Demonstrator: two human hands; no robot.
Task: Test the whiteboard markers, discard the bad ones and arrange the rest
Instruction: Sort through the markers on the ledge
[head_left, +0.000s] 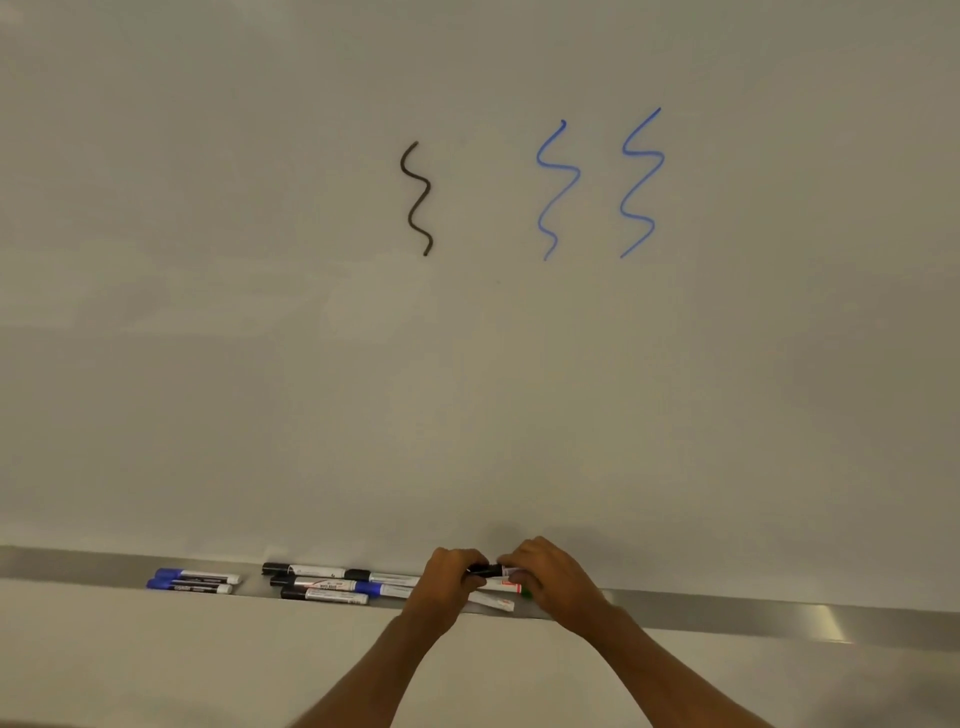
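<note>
**Both hands on one marker**

My left hand (447, 577) and right hand (545, 571) pinch a black-capped marker (485, 570) just above the pile (322, 584) in the metal tray (727, 610). If I jerk the cap, I could knock loose markers off the ledge. Two blue markers (192, 582) lie apart at left. The whiteboard (467, 389) fills the view.

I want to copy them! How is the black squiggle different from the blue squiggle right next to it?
The black squiggle is thick and dark; the near blue squiggle is thin and paler. The black squiggle is shorter; the blue one starts higher. Both are wavy up-and-down lines on the whiteboard.
</note>
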